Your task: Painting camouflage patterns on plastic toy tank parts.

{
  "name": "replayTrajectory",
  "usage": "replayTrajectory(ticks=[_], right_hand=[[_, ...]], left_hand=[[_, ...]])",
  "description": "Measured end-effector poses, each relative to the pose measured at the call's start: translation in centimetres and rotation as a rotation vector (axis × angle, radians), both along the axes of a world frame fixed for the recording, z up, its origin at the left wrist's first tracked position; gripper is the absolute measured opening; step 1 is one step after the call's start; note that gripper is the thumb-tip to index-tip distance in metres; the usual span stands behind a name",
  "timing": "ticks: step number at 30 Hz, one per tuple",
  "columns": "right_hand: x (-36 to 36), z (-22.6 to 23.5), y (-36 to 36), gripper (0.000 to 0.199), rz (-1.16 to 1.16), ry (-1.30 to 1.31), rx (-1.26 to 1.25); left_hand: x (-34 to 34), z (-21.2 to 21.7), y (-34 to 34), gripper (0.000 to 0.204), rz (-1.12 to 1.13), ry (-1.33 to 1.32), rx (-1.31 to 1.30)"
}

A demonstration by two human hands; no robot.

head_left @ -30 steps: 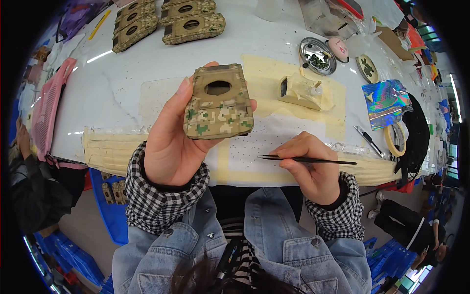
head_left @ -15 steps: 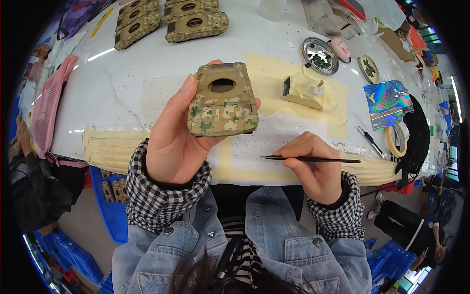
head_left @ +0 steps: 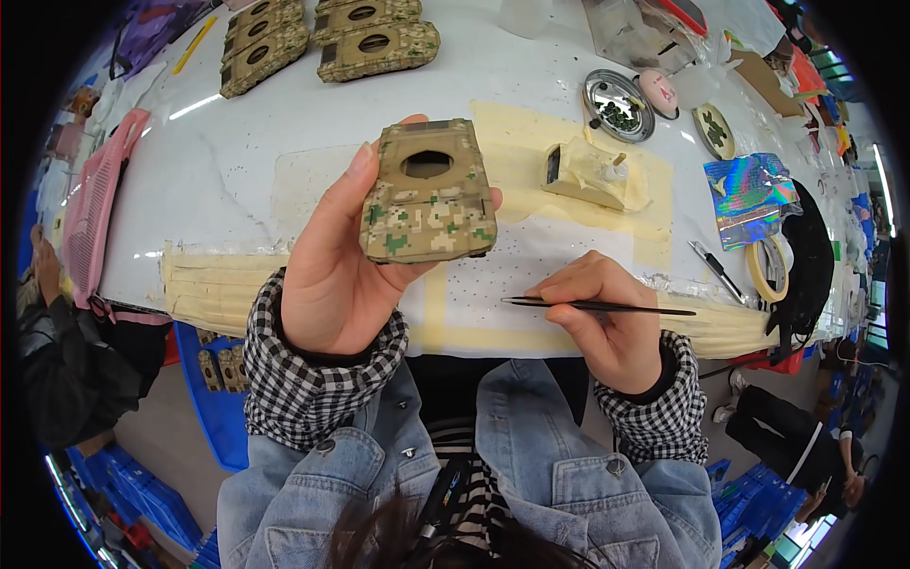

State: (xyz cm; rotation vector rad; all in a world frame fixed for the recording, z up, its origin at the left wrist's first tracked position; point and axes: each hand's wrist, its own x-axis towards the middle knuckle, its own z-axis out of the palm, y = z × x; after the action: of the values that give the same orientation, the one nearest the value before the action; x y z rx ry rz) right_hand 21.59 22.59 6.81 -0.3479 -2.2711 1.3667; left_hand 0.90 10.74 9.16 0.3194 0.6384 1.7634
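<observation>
A camouflage model tank hull [head_left: 431,213], with a round hole in its top, rests in my left hand [head_left: 327,275], fingers wrapped around it above the table. Between the fingers and thumb of my right hand [head_left: 607,318] is a pair of black tweezers [head_left: 607,306], lying nearly level with the tips toward the left. Under those tips lies a white paper [head_left: 517,275] dotted with many tiny dark specks. Whether the tweezers grip a speck is too small to tell.
Several more camouflage hulls [head_left: 379,52] stand at the far left. Beyond my right hand are a taped block with glue [head_left: 588,175], a round metal dish [head_left: 616,106] of small green parts, a holographic pouch [head_left: 749,199], a pen [head_left: 716,270] and a tape roll [head_left: 766,269].
The tweezers and right hand have shifted very slightly to the left and up. The hull in my left hand has moved a touch left.
</observation>
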Motion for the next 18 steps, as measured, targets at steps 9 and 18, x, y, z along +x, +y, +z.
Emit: replayTrajectory(ticks=[9,18], right_hand=[[0.10,-0.04,0.02,0.013,-0.005,0.005,-0.003],[0.16,-0.06,-0.05,0.012,-0.043,-0.007,-0.048]], left_hand=[[-0.03,0.00,0.04,0.057,-0.006,-0.004,-0.003],[-0.02,0.04,0.06,0.057,-0.006,-0.008,-0.004]])
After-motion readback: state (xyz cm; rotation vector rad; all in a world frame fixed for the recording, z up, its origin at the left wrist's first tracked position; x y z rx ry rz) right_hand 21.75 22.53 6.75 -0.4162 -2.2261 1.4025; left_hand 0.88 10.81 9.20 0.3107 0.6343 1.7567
